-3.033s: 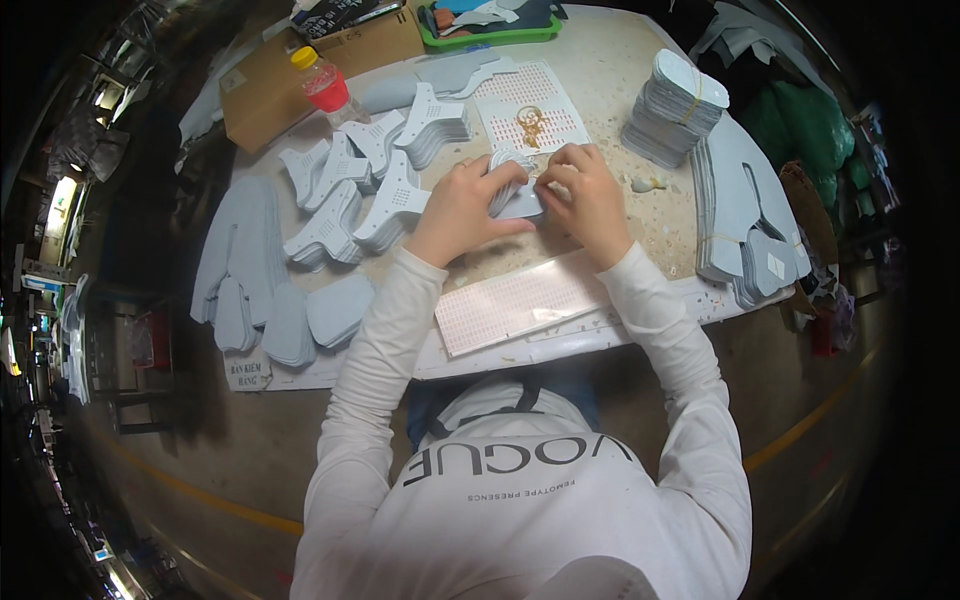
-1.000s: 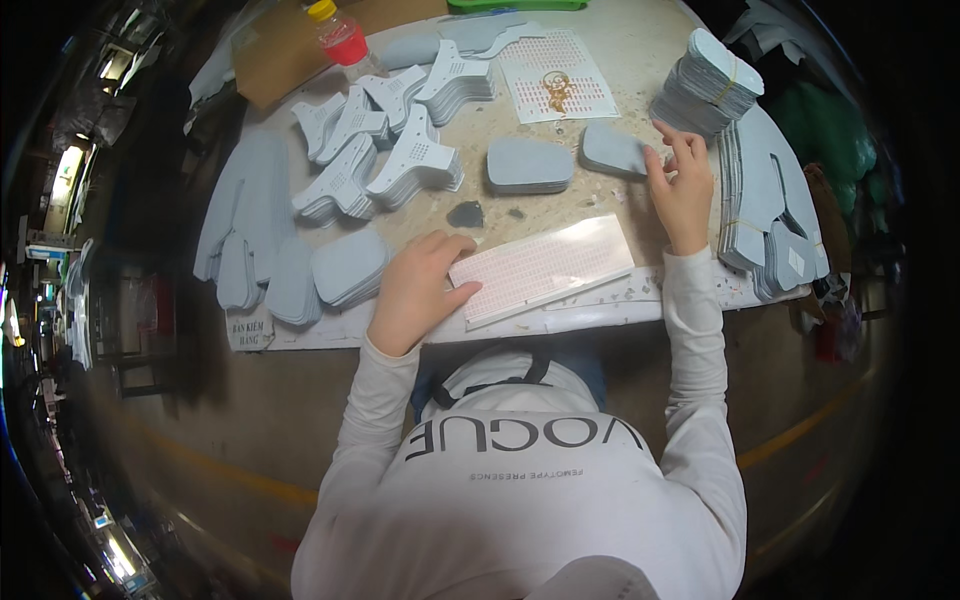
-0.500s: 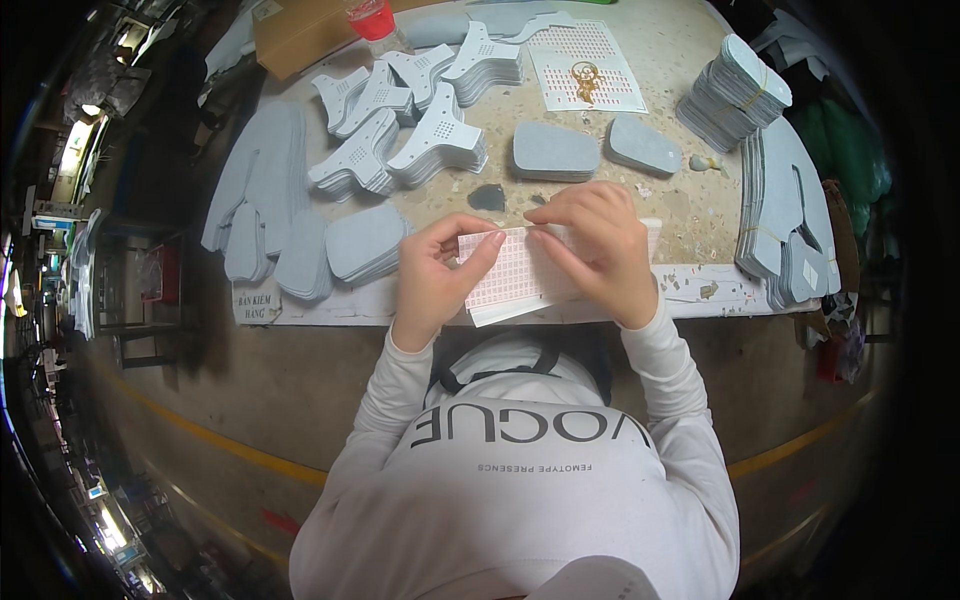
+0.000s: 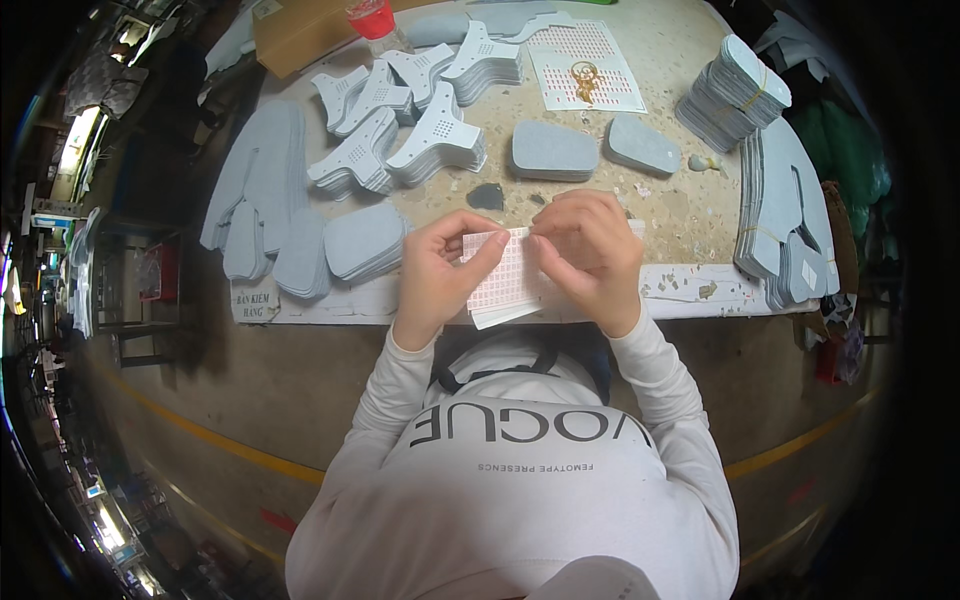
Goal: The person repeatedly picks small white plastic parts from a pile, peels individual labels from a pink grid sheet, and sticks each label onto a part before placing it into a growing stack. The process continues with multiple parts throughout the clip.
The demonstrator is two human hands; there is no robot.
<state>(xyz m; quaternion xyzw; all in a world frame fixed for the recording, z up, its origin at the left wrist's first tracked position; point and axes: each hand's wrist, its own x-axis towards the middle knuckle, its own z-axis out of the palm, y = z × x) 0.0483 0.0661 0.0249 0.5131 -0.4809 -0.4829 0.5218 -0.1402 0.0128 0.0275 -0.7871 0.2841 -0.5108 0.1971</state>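
My left hand (image 4: 437, 272) has its grip pinched on the left edge of the sticker sheet (image 4: 503, 277), a white sheet printed with rows of small red labels, thumb on top. My right hand (image 4: 592, 258) pinches narrow at the sheet's upper right corner, fingertips just meeting those of the left. The sheet lies between both hands at the near edge of the worktop (image 4: 690, 215), long axis running left to right, tilted slightly; each hand is equally close. What the right fingertips hold, a single label or the sheet itself, I cannot tell. Beyond lie two grey padded pieces (image 4: 553, 150) and stacks of grey cut shapes (image 4: 438, 142). The sheet's right half is hidden under my right hand.
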